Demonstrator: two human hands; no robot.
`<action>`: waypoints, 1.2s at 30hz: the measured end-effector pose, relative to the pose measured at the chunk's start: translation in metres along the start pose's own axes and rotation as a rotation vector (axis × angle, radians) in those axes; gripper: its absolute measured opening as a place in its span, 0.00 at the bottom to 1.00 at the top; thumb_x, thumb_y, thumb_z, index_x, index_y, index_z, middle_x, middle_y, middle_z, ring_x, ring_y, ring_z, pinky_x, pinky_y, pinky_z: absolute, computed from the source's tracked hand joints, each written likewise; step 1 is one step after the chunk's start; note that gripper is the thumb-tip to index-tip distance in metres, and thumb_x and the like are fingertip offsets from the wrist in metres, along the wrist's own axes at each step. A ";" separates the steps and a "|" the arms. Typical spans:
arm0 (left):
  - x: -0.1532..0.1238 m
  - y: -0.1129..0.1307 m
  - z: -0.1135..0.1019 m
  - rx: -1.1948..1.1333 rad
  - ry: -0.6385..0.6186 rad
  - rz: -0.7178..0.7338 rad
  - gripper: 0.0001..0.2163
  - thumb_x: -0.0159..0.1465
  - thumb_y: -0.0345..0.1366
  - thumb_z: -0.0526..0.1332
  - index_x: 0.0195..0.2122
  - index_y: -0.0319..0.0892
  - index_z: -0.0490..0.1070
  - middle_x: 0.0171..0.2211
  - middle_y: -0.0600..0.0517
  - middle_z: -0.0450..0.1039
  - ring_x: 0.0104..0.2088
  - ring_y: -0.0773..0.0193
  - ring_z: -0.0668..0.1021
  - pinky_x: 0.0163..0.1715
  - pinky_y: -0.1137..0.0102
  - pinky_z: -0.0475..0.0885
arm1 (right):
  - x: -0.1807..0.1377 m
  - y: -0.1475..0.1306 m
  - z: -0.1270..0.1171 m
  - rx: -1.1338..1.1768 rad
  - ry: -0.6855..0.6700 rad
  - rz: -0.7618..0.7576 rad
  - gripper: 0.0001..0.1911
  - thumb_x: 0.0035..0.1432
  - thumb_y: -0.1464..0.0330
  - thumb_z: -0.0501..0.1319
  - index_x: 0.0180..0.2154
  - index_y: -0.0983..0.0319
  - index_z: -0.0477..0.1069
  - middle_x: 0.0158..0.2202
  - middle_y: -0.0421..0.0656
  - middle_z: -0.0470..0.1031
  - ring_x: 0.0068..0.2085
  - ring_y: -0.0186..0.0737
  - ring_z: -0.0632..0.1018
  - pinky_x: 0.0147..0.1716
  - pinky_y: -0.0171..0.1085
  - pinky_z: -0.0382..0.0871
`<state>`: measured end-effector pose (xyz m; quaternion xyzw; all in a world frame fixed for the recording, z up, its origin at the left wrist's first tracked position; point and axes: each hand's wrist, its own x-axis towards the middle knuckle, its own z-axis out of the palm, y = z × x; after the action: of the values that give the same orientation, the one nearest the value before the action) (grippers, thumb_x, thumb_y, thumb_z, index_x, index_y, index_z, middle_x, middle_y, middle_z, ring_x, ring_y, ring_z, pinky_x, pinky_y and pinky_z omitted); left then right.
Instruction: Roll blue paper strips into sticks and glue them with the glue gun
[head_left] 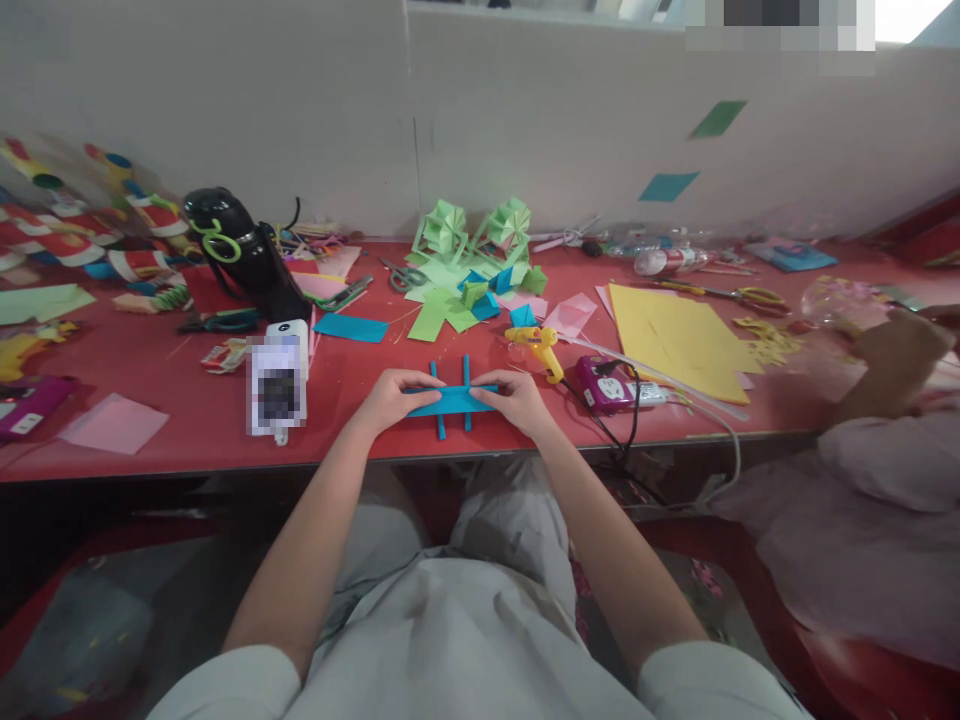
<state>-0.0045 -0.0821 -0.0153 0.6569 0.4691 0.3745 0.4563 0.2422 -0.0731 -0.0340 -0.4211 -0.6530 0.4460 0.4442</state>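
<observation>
A folded blue paper strip (452, 400) lies across two thin blue paper sticks (438, 408) on the red table (187, 420), near its front edge. My left hand (391, 397) pinches the strip's left end with fingers closed on it. My right hand (517, 398) pinches its right end the same way. The two sticks run away from me, side by side, under the strip.
A yellow glue gun (538, 347) and a purple socket block (604, 385) with cables lie right of my hands. Green folded paper shapes (472, 235), scissors (405, 275), a yellow sheet (679, 335) and a white device (279, 378) surround them. Another person's arm (892, 365) rests at right.
</observation>
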 end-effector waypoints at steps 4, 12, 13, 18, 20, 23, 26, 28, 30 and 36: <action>0.001 0.004 0.002 -0.003 0.008 -0.002 0.12 0.55 0.43 0.71 0.37 0.42 0.82 0.38 0.48 0.83 0.40 0.55 0.82 0.42 0.64 0.76 | 0.001 0.000 0.000 0.002 -0.006 -0.007 0.17 0.50 0.54 0.71 0.34 0.60 0.81 0.32 0.44 0.82 0.33 0.41 0.78 0.32 0.38 0.71; 0.003 0.005 0.005 -0.040 0.006 -0.020 0.13 0.54 0.43 0.70 0.36 0.40 0.81 0.35 0.47 0.83 0.37 0.57 0.82 0.40 0.65 0.76 | 0.000 0.000 0.001 0.036 -0.016 -0.001 0.17 0.50 0.54 0.71 0.34 0.61 0.80 0.32 0.44 0.81 0.31 0.40 0.78 0.30 0.38 0.73; 0.003 0.005 0.006 -0.046 0.010 -0.027 0.13 0.54 0.43 0.71 0.36 0.40 0.81 0.35 0.47 0.83 0.37 0.56 0.82 0.40 0.64 0.76 | 0.000 0.000 0.001 0.039 -0.021 0.003 0.18 0.50 0.53 0.71 0.35 0.61 0.80 0.32 0.44 0.81 0.31 0.40 0.78 0.30 0.38 0.73; 0.002 0.007 0.006 -0.008 0.018 -0.031 0.14 0.54 0.45 0.71 0.37 0.41 0.82 0.37 0.47 0.83 0.40 0.53 0.83 0.42 0.63 0.77 | 0.000 -0.001 0.001 0.000 0.001 -0.009 0.17 0.50 0.54 0.71 0.34 0.61 0.81 0.32 0.44 0.82 0.31 0.40 0.78 0.30 0.37 0.72; 0.001 0.007 0.006 0.035 0.012 -0.019 0.14 0.56 0.45 0.70 0.37 0.42 0.83 0.38 0.47 0.84 0.41 0.53 0.83 0.43 0.63 0.77 | 0.000 -0.002 0.001 -0.012 0.007 -0.005 0.16 0.50 0.54 0.71 0.34 0.60 0.81 0.32 0.45 0.82 0.31 0.40 0.78 0.30 0.37 0.70; 0.000 0.009 0.004 0.066 0.007 -0.014 0.14 0.57 0.47 0.70 0.38 0.43 0.83 0.38 0.48 0.84 0.42 0.51 0.83 0.44 0.62 0.77 | -0.001 -0.003 0.001 -0.010 0.007 0.027 0.16 0.51 0.54 0.71 0.36 0.60 0.83 0.33 0.45 0.83 0.30 0.40 0.78 0.28 0.37 0.70; -0.001 0.011 0.000 0.075 0.008 -0.024 0.15 0.56 0.48 0.71 0.38 0.43 0.84 0.39 0.48 0.84 0.43 0.50 0.83 0.46 0.61 0.77 | -0.002 -0.002 0.001 -0.012 0.005 0.042 0.16 0.51 0.54 0.71 0.36 0.59 0.84 0.34 0.44 0.84 0.31 0.42 0.79 0.29 0.38 0.71; -0.003 0.013 -0.003 0.084 0.008 -0.028 0.16 0.56 0.48 0.71 0.39 0.44 0.84 0.40 0.48 0.84 0.44 0.50 0.83 0.46 0.62 0.77 | -0.003 -0.002 0.000 0.003 -0.001 0.049 0.16 0.51 0.54 0.71 0.35 0.59 0.84 0.34 0.44 0.84 0.33 0.43 0.80 0.30 0.38 0.73; -0.004 0.014 -0.006 0.097 0.011 -0.032 0.16 0.56 0.49 0.70 0.39 0.44 0.84 0.41 0.47 0.84 0.44 0.49 0.83 0.44 0.63 0.77 | -0.003 -0.001 -0.001 0.018 -0.009 0.058 0.16 0.51 0.54 0.71 0.35 0.58 0.84 0.34 0.44 0.84 0.34 0.44 0.81 0.32 0.39 0.74; -0.006 0.011 -0.013 0.115 0.025 -0.038 0.16 0.57 0.51 0.70 0.36 0.44 0.84 0.38 0.47 0.84 0.42 0.50 0.84 0.41 0.63 0.77 | -0.003 -0.004 -0.002 0.018 -0.037 0.065 0.17 0.51 0.52 0.71 0.33 0.59 0.85 0.33 0.43 0.84 0.33 0.45 0.81 0.31 0.40 0.74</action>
<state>-0.0154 -0.0859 -0.0014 0.6683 0.5080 0.3460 0.4190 0.2445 -0.0761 -0.0306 -0.4298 -0.6430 0.4738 0.4211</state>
